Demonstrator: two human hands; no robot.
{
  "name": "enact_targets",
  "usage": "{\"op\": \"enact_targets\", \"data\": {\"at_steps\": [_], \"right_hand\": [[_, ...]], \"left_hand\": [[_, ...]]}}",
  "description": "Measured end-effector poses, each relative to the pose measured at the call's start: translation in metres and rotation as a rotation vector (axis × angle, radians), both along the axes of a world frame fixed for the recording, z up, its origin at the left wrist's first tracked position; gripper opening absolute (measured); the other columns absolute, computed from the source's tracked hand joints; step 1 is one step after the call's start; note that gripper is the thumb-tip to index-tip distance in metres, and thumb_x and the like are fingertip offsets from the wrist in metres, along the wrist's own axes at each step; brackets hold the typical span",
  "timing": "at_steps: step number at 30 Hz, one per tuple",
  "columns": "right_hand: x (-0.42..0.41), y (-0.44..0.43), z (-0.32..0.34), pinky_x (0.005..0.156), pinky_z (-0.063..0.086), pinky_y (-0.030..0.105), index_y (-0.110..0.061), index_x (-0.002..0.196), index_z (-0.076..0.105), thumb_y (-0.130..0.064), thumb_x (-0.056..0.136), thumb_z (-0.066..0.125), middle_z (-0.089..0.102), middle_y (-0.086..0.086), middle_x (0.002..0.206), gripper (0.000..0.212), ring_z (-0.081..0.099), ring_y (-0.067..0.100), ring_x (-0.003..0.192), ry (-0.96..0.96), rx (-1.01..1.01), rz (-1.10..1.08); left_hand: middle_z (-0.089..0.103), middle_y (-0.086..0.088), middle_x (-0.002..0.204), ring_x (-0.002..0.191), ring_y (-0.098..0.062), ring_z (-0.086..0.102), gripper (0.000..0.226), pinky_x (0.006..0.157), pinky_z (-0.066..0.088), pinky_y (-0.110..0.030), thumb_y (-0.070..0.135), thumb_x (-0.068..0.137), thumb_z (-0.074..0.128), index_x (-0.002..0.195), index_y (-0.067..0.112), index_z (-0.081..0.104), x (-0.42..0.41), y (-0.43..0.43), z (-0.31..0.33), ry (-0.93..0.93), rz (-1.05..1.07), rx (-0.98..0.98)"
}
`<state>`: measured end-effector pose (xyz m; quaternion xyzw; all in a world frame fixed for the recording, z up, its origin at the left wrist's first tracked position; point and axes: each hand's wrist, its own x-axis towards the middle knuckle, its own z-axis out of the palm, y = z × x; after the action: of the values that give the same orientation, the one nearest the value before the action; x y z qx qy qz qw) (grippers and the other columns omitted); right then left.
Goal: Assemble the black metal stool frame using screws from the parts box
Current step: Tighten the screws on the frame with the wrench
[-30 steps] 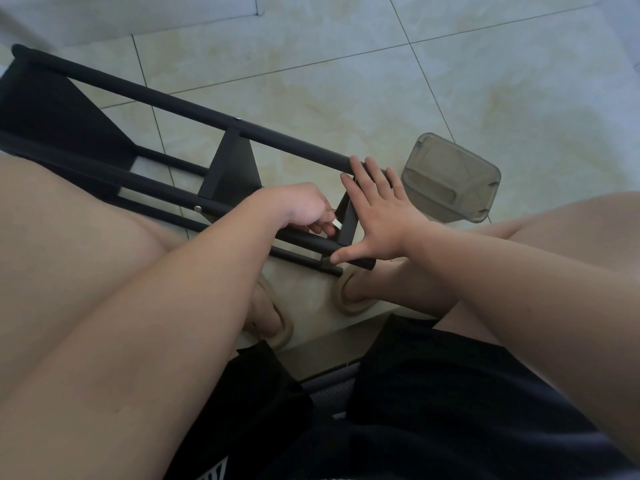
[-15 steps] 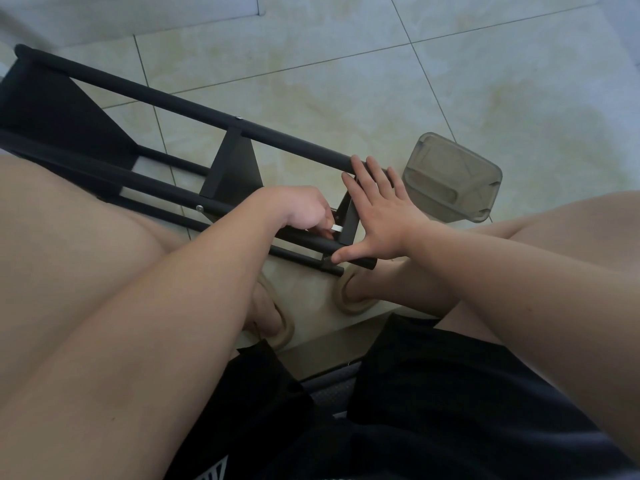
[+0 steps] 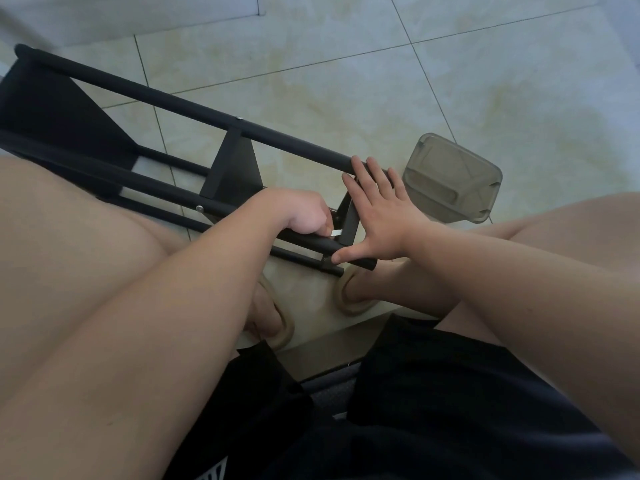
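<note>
The black metal stool frame [image 3: 194, 109] lies on its side across the tiled floor, its legs running from upper left to centre. My left hand [image 3: 304, 216] is closed around a small silver tool [image 3: 336, 233], likely a hex key, at the joint near the frame's right end. My right hand [image 3: 381, 216] lies flat with fingers spread against the black end crossbar [image 3: 348, 223], its thumb on the lower leg tube. A silver screw head [image 3: 199, 208] shows on the near leg and another [image 3: 239, 117] on the far leg.
A translucent grey parts box [image 3: 453, 178] sits on the floor just right of the frame's end, tilted. My bare legs flank the work and my feet in beige sandals [image 3: 349, 299] rest below the frame. Tiled floor stretches beyond.
The silver tool has come into sight under my left hand's fingers, which shifted slightly at the joint. My right hand and the frame have stayed in place.
</note>
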<state>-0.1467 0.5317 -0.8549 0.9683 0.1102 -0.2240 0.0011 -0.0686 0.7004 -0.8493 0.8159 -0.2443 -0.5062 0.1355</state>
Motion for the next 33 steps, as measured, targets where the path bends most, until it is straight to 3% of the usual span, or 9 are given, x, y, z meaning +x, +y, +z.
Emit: {"op": "enact_targets", "data": {"at_steps": [5,10,14,18,22,25,33], "right_hand": [[0.000,0.000,0.000,0.123,-0.011,0.053,-0.012,0.161,-0.006,-0.107,0.050,0.024,-0.026,0.009,0.166,0.149,-0.026,0.029,0.152,0.007,0.005,-0.004],[0.001,0.001,0.000,0.123,-0.011,0.053,-0.012,0.160,-0.007,-0.106,0.050,0.026,-0.026,0.009,0.166,0.149,-0.026,0.029,0.152,0.007,0.003,-0.007],[0.000,0.000,0.000,0.124,-0.011,0.054,-0.012,0.161,-0.007,-0.106,0.051,0.025,-0.026,0.009,0.166,0.148,-0.026,0.030,0.152,0.003,0.003,-0.004],[0.001,0.000,0.000,0.124,-0.010,0.054,-0.012,0.161,-0.006,-0.107,0.050,0.025,-0.026,0.010,0.166,0.149,-0.025,0.030,0.152,0.003,0.001,-0.003],[0.000,0.001,0.001,0.124,-0.010,0.053,-0.012,0.161,-0.006,-0.106,0.051,0.025,-0.025,0.010,0.166,0.148,-0.025,0.031,0.152,0.002,0.003,0.000],[0.000,0.001,0.002,0.123,-0.011,0.053,-0.012,0.161,-0.006,-0.106,0.052,0.025,-0.025,0.010,0.166,0.147,-0.026,0.030,0.152,0.008,0.002,0.000],[0.000,0.002,0.003,0.123,-0.012,0.053,-0.012,0.161,-0.004,-0.104,0.055,0.033,-0.025,0.010,0.166,0.145,-0.025,0.030,0.152,0.009,0.012,-0.007]], "left_hand": [[0.070,0.012,0.086,0.091,-0.018,0.064,0.015,0.090,0.048,-0.034,0.021,0.094,0.065,0.083,0.026,0.074,0.005,0.003,-0.006,-0.052,0.086,-0.072],[0.065,0.017,0.076,0.085,-0.015,0.064,0.026,0.075,0.047,-0.031,0.018,0.087,0.071,0.065,0.032,0.070,0.005,0.002,-0.007,-0.087,0.120,-0.083],[0.065,0.015,0.080,0.085,-0.015,0.061,0.022,0.075,0.045,-0.033,0.019,0.085,0.070,0.068,0.034,0.069,0.004,0.001,-0.007,-0.045,0.223,-0.112],[0.074,-0.009,0.097,0.098,-0.024,0.068,0.010,0.085,0.058,-0.037,0.024,0.085,0.066,0.082,0.021,0.075,0.000,-0.001,-0.011,0.079,0.471,-0.236],[0.077,0.001,0.090,0.089,-0.012,0.073,0.012,0.077,0.056,-0.031,0.022,0.092,0.064,0.087,0.016,0.073,-0.004,-0.005,-0.019,0.112,0.631,-0.249],[0.077,0.003,0.089,0.085,-0.011,0.073,0.016,0.080,0.057,-0.033,0.021,0.096,0.059,0.088,0.017,0.072,-0.006,-0.010,-0.018,0.108,0.640,-0.222],[0.075,0.014,0.072,0.067,0.002,0.071,0.019,0.069,0.051,-0.028,0.025,0.099,0.056,0.086,0.022,0.069,-0.008,-0.010,-0.016,0.118,0.679,-0.251]]}}
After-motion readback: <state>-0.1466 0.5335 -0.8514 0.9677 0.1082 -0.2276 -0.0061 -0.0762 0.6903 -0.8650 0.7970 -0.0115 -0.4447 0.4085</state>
